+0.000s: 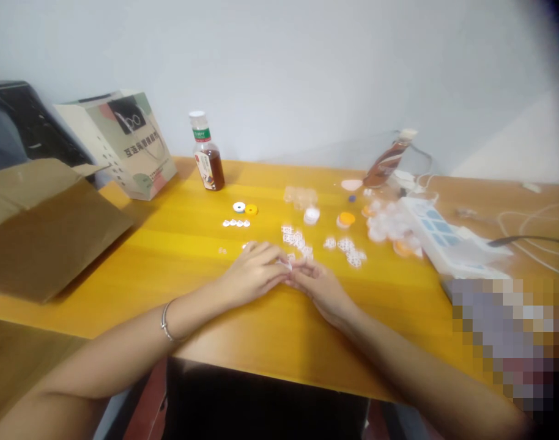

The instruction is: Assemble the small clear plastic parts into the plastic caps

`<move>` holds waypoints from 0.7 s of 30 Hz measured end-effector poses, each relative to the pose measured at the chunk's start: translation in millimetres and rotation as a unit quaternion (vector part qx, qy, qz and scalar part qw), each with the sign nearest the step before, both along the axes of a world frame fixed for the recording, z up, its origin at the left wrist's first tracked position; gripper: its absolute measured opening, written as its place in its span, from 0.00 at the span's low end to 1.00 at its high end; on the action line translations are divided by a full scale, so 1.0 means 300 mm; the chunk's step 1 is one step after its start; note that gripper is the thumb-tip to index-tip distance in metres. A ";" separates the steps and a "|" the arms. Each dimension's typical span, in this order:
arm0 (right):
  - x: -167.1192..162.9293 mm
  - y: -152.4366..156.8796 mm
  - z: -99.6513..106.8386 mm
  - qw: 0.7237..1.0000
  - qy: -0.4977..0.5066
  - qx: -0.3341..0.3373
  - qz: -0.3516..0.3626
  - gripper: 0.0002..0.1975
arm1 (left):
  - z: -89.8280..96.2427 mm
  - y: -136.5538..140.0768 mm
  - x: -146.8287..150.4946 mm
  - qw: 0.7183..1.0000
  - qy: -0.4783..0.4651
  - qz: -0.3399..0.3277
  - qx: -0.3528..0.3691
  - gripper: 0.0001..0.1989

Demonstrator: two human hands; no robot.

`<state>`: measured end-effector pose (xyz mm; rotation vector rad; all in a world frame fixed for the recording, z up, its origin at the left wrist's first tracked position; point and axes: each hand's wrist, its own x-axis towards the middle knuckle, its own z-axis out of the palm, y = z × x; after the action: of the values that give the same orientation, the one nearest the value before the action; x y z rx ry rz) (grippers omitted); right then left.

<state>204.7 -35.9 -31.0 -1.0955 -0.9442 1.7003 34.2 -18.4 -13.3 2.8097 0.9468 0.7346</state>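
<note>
Both hands meet over the table, fingers pinched around a small white piece (285, 265) too blurred to name. My left hand (254, 273), with a silver bracelet at its wrist, comes at it from the left. My right hand (320, 288) closes on it from the right, its fingertips touching or nearly touching the left ones. Just beyond the fingers lie white patterned pieces (298, 239), with a second group of patterned pieces (350, 252) to the right. A row of several small white pieces (236, 223) sits beyond my left hand, near a white ring (239, 207) and a yellow ring (251, 209).
A cardboard box (54, 232) and a paper bag (128, 140) stand at left. An upright bottle (208, 159) and a tilted bottle (389, 157) are near the wall. White and orange caps (346, 219), a plastic-wrapped bundle (389, 223), a white-and-blue box (438, 229) and cables (531, 238) occupy the right.
</note>
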 end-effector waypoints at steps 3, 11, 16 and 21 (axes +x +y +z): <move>-0.001 -0.002 0.001 1.000 -0.003 -0.004 0.006 0.10 | 0.015 -0.003 0.000 0.998 -0.035 -0.014 -0.042 0.08; 0.000 0.002 -0.008 0.999 -0.039 0.002 0.029 0.12 | 0.042 0.045 -0.012 0.951 -0.188 0.016 -0.243 0.04; 0.000 0.001 0.001 0.998 -0.052 0.005 0.040 0.10 | 0.019 0.060 -0.013 0.945 -0.163 0.033 -0.282 0.04; -0.004 -0.003 0.012 0.998 -0.057 0.010 0.039 0.09 | 0.017 0.047 -0.008 0.953 -0.153 0.040 -0.258 0.04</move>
<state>203.6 -36.7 -27.4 -1.1654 -1.0874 1.7016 31.8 -4.1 -8.3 2.1476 1.0209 0.7666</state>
